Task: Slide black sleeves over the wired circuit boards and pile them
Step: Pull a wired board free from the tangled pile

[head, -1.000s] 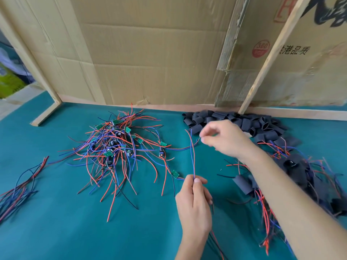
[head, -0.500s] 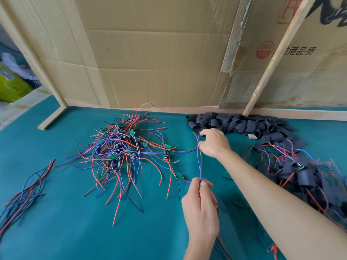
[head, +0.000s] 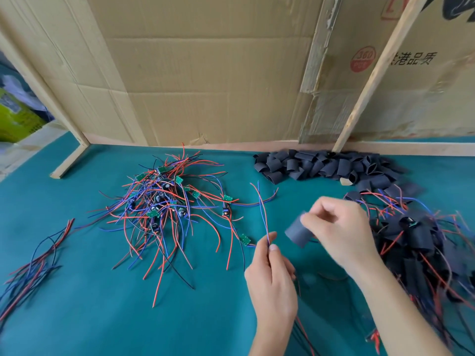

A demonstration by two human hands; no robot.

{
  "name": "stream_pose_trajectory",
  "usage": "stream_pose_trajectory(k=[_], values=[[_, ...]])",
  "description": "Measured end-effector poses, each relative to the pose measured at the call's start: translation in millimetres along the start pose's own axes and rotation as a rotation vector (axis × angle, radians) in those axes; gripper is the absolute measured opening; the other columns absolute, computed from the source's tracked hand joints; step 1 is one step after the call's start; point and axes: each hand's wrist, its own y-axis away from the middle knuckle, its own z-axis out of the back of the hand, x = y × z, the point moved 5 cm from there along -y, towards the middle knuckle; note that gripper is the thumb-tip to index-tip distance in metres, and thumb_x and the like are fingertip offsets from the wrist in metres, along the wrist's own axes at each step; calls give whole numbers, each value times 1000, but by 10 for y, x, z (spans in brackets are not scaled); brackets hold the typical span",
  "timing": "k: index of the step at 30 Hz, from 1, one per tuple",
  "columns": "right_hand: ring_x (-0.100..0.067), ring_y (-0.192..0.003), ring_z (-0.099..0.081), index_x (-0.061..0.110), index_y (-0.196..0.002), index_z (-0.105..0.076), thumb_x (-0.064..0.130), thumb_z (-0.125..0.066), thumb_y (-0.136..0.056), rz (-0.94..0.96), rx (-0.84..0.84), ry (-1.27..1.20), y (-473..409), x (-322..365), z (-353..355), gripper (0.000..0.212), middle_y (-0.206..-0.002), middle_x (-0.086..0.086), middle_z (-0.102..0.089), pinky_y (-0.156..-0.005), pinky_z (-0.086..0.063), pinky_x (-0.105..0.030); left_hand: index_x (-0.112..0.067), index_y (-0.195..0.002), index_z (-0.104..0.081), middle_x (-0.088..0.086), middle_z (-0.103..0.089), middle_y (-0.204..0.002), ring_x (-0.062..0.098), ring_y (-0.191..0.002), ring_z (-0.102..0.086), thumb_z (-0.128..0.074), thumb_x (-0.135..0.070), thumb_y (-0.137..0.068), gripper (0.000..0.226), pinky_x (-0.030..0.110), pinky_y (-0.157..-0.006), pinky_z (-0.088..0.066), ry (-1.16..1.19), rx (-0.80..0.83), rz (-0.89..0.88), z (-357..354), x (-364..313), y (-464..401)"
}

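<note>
Two hands work low in the middle of the green table cover (head: pixel 77 317), and everything else spreads out around them. Far out to the left of the left hand lies a loose bundle of red and dark wires (head: pixel 33 265), flat on the cover. Closer in, still left of that hand and a little beyond it, sits the big tangle of wired circuit boards (head: pixel 164 209), red and blue leads splaying out, small green boards dotted through it. One green board (head: pixel 245 238) lies just beside the left hand's fingertips.

Now the left hand (head: pixel 272 281): thumb and forefinger pinch a red-and-blue wire pair (head: pixel 262 209), which rises from the pinch and curves away toward the far wall, while more leads trail below the wrist. Just to the right, near but not touching, the right hand (head: pixel 339 229) holds a single black sleeve (head: pixel 298 232) in its curled fingertips; it is blurred, its open end facing the left hand's wires.

Beyond the right hand, against the cardboard wall (head: pixel 205 86), the heap of loose black sleeves (head: pixel 321 164) stretches along a wooden batten. Right of the right forearm sits the pile of sleeved boards (head: pixel 421 242), black tubes with red and blue leads poking out.
</note>
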Motion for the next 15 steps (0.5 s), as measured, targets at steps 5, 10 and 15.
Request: stream_pose_trajectory(k=[5, 10, 15], values=[[-14, -60, -59, 12, -63, -55, -1, -73, -81, -109, 136, -311, 321, -205, -264, 29, -75, -5, -74, -56, -46, -30, -27, -88, -68, -5, -62, -57, 10, -51, -54, -45, -11, -104, 33, 30, -53, -47, -67, 73, -13, -10, -35, 8], [-30, -69, -70, 13, -79, -62, 5, -86, -74, -190, 381, -643, 403, -255, -267, 26, -106, -16, -77, -62, -62, -40, -27, -83, -68, -7, -59, -57, 8, -50, -48, -45, -6, -104, 38, 23, -49, -43, -74, 81, -6, -3, -53, 14], [-22, -63, -69, 6, -92, -57, 13, -83, -73, -216, 103, -620, 276, -305, 81, 34, -91, -19, -79, -58, -58, -28, -26, -91, -69, -2, -55, -52, 13, -50, -51, -45, -11, -105, 32, 30, -53, -46, -133, 120, -44, -46, -47, 34]])
